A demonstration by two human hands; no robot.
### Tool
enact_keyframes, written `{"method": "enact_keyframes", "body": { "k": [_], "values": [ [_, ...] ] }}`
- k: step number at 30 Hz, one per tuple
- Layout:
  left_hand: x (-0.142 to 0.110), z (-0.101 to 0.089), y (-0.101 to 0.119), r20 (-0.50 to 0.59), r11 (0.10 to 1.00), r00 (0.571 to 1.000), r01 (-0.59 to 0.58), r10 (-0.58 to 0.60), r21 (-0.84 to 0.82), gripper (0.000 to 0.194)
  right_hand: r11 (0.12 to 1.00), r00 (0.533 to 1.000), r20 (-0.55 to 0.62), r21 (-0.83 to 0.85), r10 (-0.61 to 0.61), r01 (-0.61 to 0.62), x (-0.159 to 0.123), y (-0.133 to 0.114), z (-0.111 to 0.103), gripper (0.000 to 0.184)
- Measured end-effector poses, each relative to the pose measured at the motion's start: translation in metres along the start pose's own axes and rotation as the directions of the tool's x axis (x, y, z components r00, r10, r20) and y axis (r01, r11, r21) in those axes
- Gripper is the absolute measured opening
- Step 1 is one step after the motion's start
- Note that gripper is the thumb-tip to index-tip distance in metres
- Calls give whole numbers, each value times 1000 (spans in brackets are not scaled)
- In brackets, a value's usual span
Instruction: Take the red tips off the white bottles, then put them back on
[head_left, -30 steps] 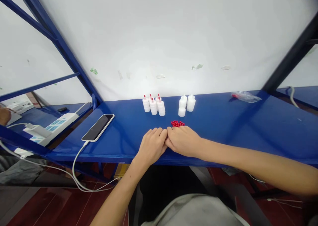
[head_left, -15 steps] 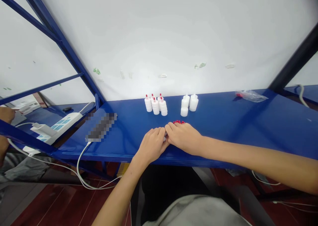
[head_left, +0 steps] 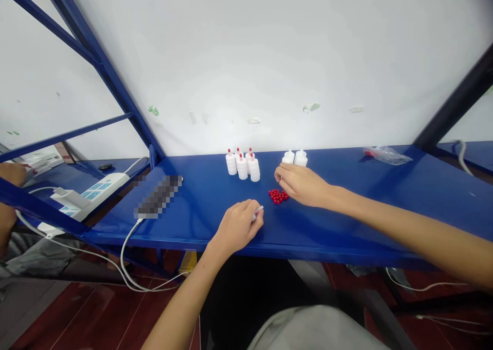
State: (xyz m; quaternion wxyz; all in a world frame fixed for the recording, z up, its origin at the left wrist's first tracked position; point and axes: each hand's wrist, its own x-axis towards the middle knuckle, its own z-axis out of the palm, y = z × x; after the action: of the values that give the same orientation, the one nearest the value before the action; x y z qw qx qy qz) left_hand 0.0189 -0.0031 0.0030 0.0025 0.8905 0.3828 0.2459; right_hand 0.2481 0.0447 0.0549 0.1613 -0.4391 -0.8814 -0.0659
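Observation:
My left hand (head_left: pixel 239 226) is closed around a small white nozzle-like piece (head_left: pixel 259 212), whose narrow end pokes out past the thumb and index finger. Over to the right, my right hand (head_left: pixel 302 185) hovers with curled fingers beside the white bottles; whatever is between its fingertips is hidden. Below those fingers lies a cluster of small red caps (head_left: pixel 278 196). Two white bottles without red tips (head_left: pixel 300 158) stand behind the right hand, partly covered by it. Several white squeeze bottles with red tips (head_left: pixel 242 166) stand grouped to the left.
On the blue table (head_left: pixel 339 221), a clear plastic bag (head_left: pixel 389 156) with something red lies at the right. At the left are a blurred dark device (head_left: pixel 157 198) on a white cable and a power strip (head_left: pixel 90 196). Another person's hand (head_left: pixel 13 173) shows at the far left.
My hands, together before, are now apart. The right hand has moved up and right to the bottles, uncovering the red caps and hiding the short front bottle. The left hand has barely moved.

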Motion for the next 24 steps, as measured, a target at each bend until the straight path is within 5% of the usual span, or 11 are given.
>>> {"method": "enact_keyframes", "body": {
  "k": [5,10,20,24],
  "values": [
    [1,-5,-2,147,931,982,161,-118,-328,12,941,995,-84,327,-60,85,-23,22,21,30],
    [-1,-4,-4,158,792,978,206,-140,-575,27,843,983,-113,534,146,-64,-33,30,29,28],
    [1,-5,-4,175,777,979,193,-108,-600,31,894,998,-53,444,-47,65,-37,28,31,21],
    [0,-2,-6,68,712,967,227,-245,-664,28,909,997,-36,410,-71,80,-34,30,38,21]
  ]
}}
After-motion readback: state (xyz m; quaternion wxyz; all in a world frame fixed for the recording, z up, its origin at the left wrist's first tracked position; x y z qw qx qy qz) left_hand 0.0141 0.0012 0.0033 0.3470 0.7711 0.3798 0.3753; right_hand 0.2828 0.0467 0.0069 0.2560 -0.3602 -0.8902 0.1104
